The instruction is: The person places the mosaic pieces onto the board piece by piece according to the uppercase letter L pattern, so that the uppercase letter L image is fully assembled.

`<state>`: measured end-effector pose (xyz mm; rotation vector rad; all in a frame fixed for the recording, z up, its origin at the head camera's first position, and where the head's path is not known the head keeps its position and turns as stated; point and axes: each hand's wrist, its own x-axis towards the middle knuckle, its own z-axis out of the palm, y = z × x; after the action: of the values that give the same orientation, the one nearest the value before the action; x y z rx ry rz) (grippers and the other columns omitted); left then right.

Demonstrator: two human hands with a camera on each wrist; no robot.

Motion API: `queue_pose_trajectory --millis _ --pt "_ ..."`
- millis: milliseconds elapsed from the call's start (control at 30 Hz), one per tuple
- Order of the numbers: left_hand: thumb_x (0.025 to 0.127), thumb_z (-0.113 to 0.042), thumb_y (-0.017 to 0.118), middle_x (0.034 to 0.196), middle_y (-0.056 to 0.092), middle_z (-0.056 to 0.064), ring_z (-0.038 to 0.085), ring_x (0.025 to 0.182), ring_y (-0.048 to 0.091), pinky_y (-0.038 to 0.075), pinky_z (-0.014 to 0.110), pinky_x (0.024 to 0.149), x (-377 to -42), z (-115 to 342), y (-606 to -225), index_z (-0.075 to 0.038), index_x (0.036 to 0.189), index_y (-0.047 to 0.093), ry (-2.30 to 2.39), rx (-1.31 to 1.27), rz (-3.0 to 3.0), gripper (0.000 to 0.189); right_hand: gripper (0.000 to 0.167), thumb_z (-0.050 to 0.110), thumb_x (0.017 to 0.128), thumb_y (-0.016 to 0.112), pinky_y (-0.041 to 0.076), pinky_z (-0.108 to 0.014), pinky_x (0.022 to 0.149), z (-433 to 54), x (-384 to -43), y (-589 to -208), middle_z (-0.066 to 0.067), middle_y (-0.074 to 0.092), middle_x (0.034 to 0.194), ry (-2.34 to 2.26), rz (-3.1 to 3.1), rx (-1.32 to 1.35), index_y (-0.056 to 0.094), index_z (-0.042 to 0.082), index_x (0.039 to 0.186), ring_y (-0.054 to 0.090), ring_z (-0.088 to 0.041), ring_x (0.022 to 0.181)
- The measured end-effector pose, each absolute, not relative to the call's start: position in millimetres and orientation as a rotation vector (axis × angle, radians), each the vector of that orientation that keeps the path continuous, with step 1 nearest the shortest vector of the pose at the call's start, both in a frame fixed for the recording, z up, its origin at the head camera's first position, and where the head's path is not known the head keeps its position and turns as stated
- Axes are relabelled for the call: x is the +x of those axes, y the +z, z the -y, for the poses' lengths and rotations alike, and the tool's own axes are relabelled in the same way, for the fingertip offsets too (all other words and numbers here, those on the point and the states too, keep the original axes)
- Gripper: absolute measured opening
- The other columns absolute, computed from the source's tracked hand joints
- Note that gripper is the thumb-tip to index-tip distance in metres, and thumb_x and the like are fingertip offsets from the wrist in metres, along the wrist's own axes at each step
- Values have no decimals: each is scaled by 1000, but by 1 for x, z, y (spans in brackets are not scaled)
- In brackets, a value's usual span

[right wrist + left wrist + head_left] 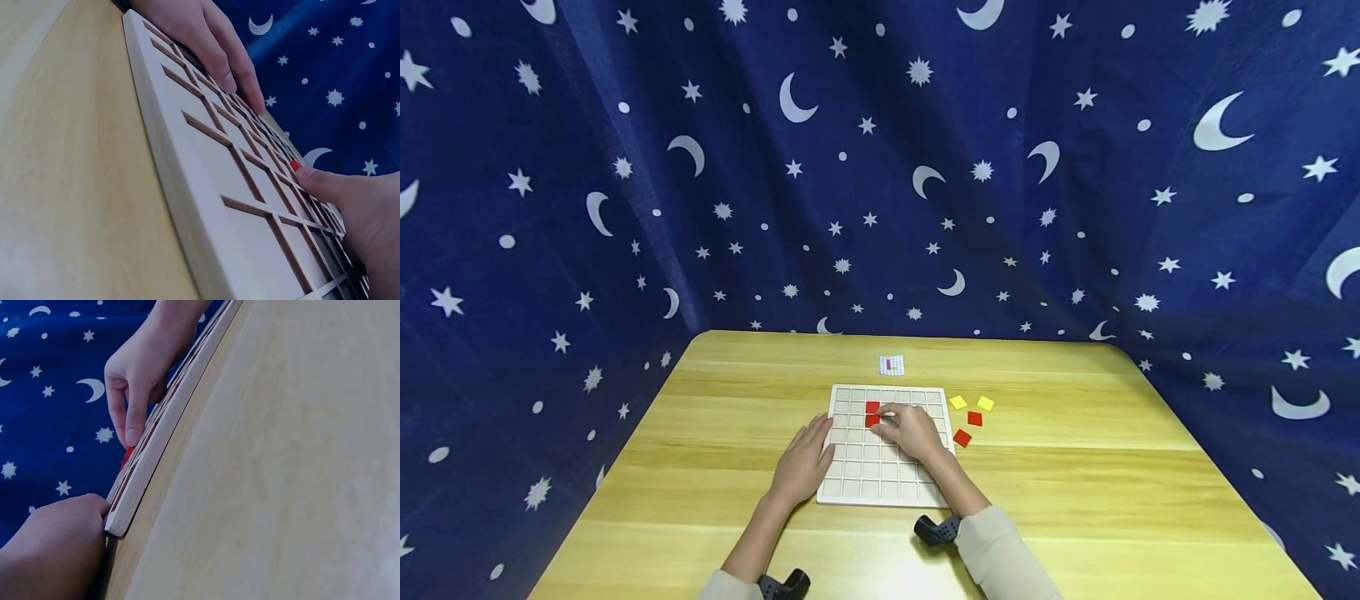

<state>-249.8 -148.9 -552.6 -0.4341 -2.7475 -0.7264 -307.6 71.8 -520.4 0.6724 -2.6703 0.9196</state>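
Fingers [891,409] of the right hand [917,433] pinch a red tile [872,421] on the gridded board [852,469]

From my station I see the right thumb and forefinger curled together at this tile's right side, hiding part of it. My left-wrist view gives only a sliver of red under the fingertips; on the right wrist, the thumb covers most of it. A far red tile [872,407] fills the next cell, and the pair runs near to far in the third column from the left. The right hand covers several cells.

The left hand [801,468] lies along the board's left edge, fingers extended, thumb apart.

The board is pale wood, roughly square, with raised strips, brown at their cut sides, running near-far and left-right. Right of it on the wood-grained surface [1097,492] lie two yellow tiles [986,403] and two loose red tiles [962,437], thin squares turned askew. Beyond sits a small card [892,365], its printed grid too tiny for me to read. Both sleeves [1003,550] are cut off at the near edge.
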Motion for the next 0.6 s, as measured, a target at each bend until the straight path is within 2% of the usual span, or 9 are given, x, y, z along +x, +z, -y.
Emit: queue_pose_trajectory --millis 233,467,600 --pt "96 -26 46 143 38 14 29 133 29 20 40 111 -249 149 -552 -1 138 41 -728 -433 2755 49 34 37 75 74 21 -22 40 -72 -308 -522 13 27 44 916 2688 671 72 13 99 19 -5 45" --pt "96 -25 46 142 38 15 29 133 30 21 40 111 -248 149 -552 -1 137 41 -748 -445 2733 48 33 37 75 74 33 -22 43 -73 -309 -526 14 29 45 881 2637 707 71 14 99 26 -4 46" --pt "96 -25 47 142 38 15 30 132 31 22 41 111 -248 149 -552 -1 137 41 -741 -447 2729 48 35 34 74 76 28 -22 40 -76 -306 -523 15 25 46 939 2574 753 71 11 100 21 -5 45"
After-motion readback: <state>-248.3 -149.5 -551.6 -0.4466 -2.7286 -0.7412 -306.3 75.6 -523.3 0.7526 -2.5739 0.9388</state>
